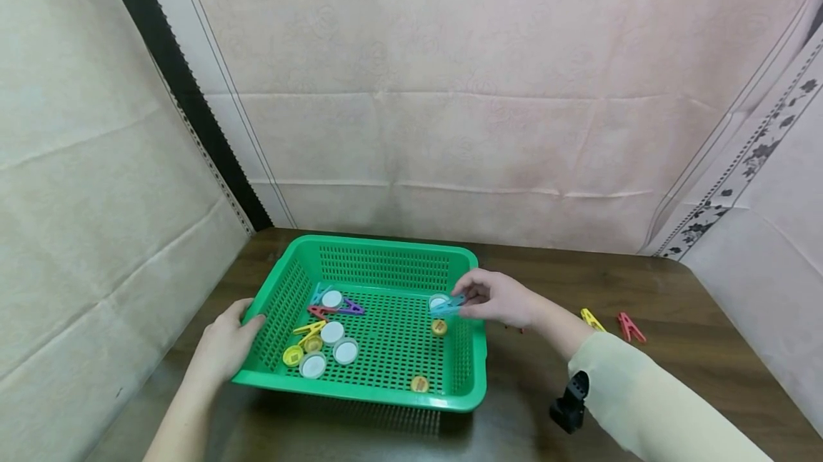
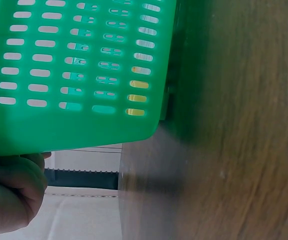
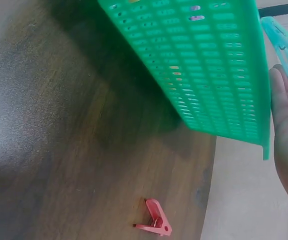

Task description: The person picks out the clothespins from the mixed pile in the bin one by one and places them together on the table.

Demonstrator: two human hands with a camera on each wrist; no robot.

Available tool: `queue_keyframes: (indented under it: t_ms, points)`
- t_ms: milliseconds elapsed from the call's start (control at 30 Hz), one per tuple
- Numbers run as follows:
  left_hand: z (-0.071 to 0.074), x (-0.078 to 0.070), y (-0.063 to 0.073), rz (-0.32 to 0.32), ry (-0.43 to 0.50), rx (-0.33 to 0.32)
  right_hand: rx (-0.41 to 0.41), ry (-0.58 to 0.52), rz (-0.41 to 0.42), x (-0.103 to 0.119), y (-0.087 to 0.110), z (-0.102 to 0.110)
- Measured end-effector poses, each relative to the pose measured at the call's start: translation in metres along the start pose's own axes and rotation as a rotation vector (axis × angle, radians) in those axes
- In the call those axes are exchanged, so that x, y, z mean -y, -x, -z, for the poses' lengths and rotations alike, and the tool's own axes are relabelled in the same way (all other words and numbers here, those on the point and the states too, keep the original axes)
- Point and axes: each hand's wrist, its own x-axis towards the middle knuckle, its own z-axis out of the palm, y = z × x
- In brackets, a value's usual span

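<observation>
A green plastic basket (image 1: 386,392) with slotted walls stands on the dark wooden table. My left hand (image 1: 228,340) grips its left rim, thumb on top; in the left wrist view the fingers of this hand (image 2: 19,185) are curled by the rim. Over the basket's right side, my right hand (image 1: 491,298) pinches a light blue clothespin (image 1: 445,307), also visible in the right wrist view. Beneath that clothespin lie a white cap (image 1: 437,300) and a yellow cap (image 1: 439,328). At the basket's left are several white caps (image 1: 313,365), yellow caps (image 1: 292,355) and coloured clothespins (image 1: 350,307).
On the table to the right lie a yellow clothespin (image 1: 591,319) and a red clothespin (image 1: 631,328). Part of another red thing shows under my right wrist. Another yellow cap (image 1: 420,383) sits near the basket's front. Pale cloth (image 1: 450,126) hangs behind the table and at both sides.
</observation>
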Motion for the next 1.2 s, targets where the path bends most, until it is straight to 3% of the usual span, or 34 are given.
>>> queue_keyframes:
  t_ms: [233,400,867,1200]
  points:
    - [0.0,0.0,0.0,-0.003,0.001,-0.001,-0.042,0.002,0.023,-0.005,0.014,0.006]
    - [0.0,0.0,0.001,-0.001,0.004,-0.003,-0.06,-0.013,-0.011,-0.01,0.023,0.008]
    - [-0.001,0.002,0.0,0.003,0.003,0.005,-0.041,-0.033,-0.022,-0.02,0.041,0.011]
    - [0.0,0.0,-0.001,-0.002,0.0,0.001,-0.061,0.062,-0.046,-0.022,0.054,0.014]
